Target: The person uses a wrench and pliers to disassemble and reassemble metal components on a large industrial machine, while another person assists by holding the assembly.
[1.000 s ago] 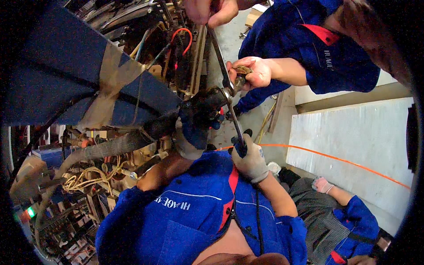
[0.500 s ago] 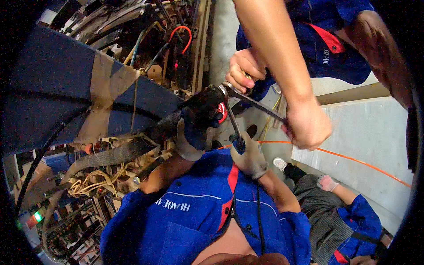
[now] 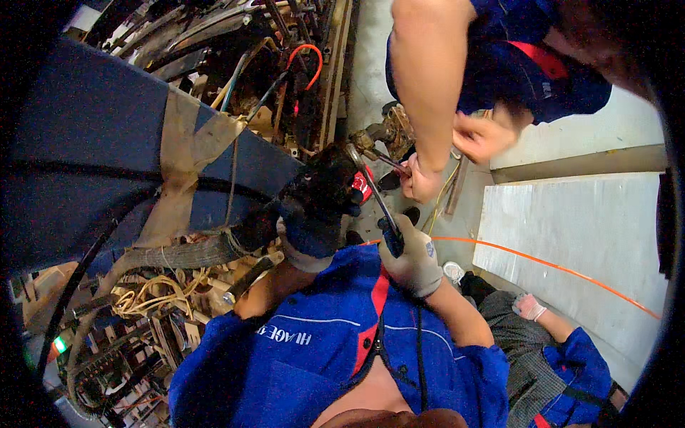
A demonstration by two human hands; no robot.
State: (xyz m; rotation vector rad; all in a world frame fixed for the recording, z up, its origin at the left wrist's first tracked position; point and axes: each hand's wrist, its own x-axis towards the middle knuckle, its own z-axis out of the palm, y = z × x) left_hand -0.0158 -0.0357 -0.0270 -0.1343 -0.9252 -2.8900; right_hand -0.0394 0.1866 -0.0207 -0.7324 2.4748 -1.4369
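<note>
1. Right grip (image 3: 412, 260), gloved: clenched round the dark handle of a wrench (image 3: 374, 191). Wrench slants up and left, its head at the end of a black cylinder (image 3: 314, 180).
2. Left grip (image 3: 312, 241), gloved: against the cylinder's underside. Fingers lost in shadow; cannot tell how tightly it holds.
3. Co-worker's hand (image 3: 422, 182), bare: fist round a second wrench (image 3: 389, 161), just beyond the first. The other bare hand (image 3: 489, 135) is blurred.
4. Grey braided hose (image 3: 185, 253) left of the cylinder, below a blue panel (image 3: 93, 135).
5. Orange cable (image 3: 542, 266) crosses right.
</note>
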